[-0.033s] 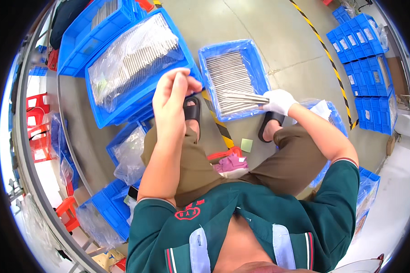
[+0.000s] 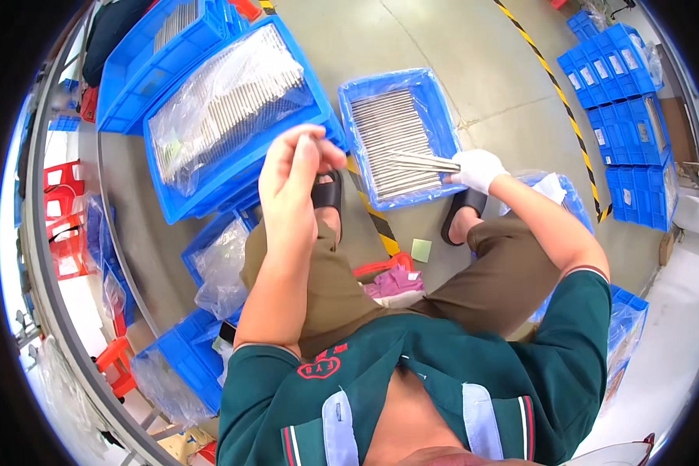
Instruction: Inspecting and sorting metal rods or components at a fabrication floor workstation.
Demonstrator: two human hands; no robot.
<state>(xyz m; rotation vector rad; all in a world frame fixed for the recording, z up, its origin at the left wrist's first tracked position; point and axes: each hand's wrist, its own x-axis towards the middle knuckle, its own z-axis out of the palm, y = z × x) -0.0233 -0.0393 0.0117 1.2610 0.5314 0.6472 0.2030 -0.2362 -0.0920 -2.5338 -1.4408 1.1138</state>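
Note:
My right hand (image 2: 478,170), in a white glove, grips the ends of several thin metal rods (image 2: 421,161). These stick out leftward over a blue crate (image 2: 450,116) lined with clear plastic, where many more metal rods (image 2: 388,128) lie in a row. My left hand (image 2: 293,175) is bare and raised above my left knee, beside the right edge of a larger blue crate. Its fingers are curled with the thumb against them; anything pinched there is too small or hidden to tell.
The larger blue crate (image 2: 180,203) at the left holds plastic-covered rods (image 2: 245,101). Stacked blue crates (image 2: 635,128) stand far right. Between my sandalled feet runs yellow-and-black floor tape (image 2: 375,221). A green paper square (image 2: 421,249) and a pink cloth (image 2: 396,281) lie nearer me.
The rods in my right hand sit closer together, less fanned out. My left hand has dropped very slightly, with its fingers still curled.

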